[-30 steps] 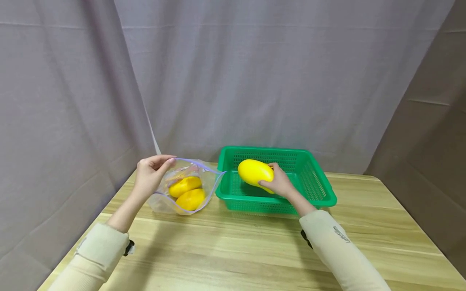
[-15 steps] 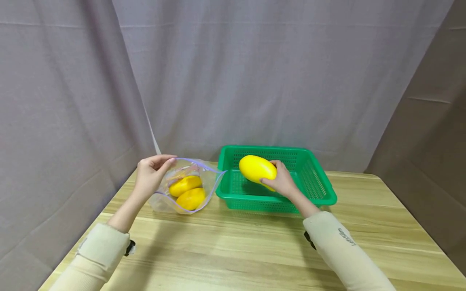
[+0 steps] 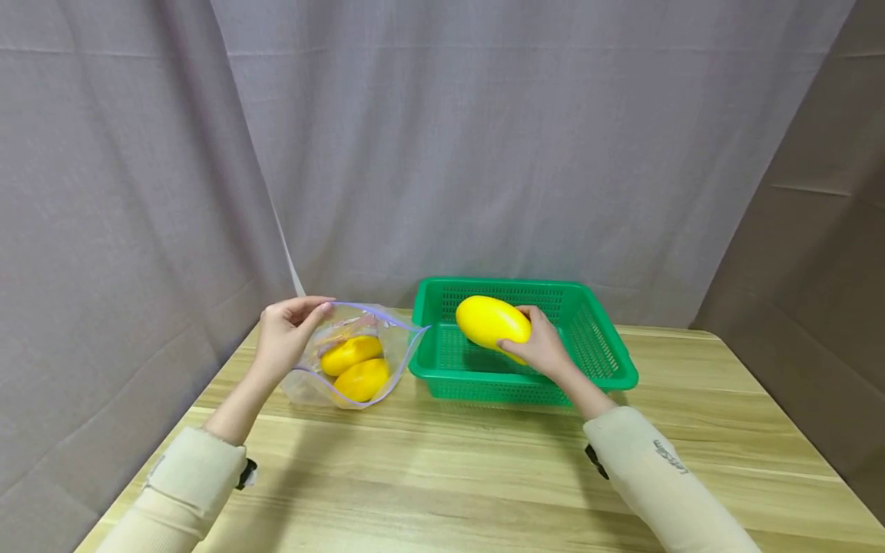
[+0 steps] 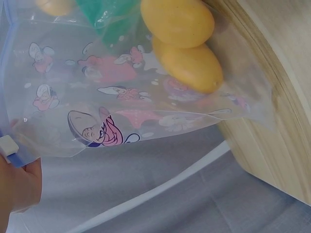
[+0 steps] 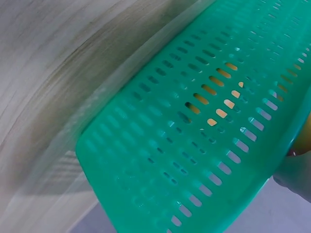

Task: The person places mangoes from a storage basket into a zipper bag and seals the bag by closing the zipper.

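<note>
My left hand (image 3: 285,334) pinches the purple-edged rim of a clear zip bag (image 3: 311,393), whose mouth gapes. Two yellow mangoes (image 3: 351,355) lie inside it, one against the other. Up close in the left wrist view, the bag (image 4: 112,128) shows printed cartoon figures and a white slider (image 4: 8,145) beside the left hand (image 4: 22,187). My right hand (image 3: 542,347) grips a larger-looking yellow mango (image 3: 491,321) over the green basket (image 3: 498,378). From the right wrist, the basket wall (image 5: 146,145) hides most of that mango and hand (image 5: 296,177).
The basket stands just right of the bag, near the back of the wooden table (image 3: 415,476). Grey cloth (image 3: 484,153) hangs behind and along both sides. Several slots pierce the basket's walls.
My right hand has drifted slightly right with the mango, which also rose a little at first. The left hand and the bag stay almost where they were.
</note>
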